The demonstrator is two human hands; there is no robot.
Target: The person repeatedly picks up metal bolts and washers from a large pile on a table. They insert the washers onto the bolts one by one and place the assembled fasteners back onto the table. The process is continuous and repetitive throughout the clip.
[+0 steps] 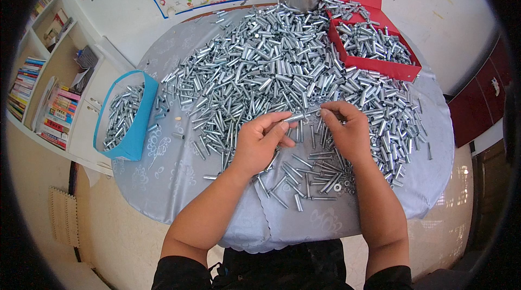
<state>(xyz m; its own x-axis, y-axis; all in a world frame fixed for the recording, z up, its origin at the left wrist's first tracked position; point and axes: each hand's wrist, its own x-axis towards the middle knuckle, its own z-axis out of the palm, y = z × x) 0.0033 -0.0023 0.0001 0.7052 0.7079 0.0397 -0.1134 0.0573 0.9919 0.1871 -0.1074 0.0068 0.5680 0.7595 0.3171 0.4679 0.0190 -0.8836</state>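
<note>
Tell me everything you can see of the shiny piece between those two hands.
The shiny piece is slim, straight and silvery, smooth like metal and mostly tube-shaped. It slants slightly, its right end higher in the picture. The left hand pinches its left end between thumb and fingers; the fingertips of the right hand are at the other end. Behind it lies a pile of similar metal pieces. Whether it is one part or two joined is too small to tell.
</note>
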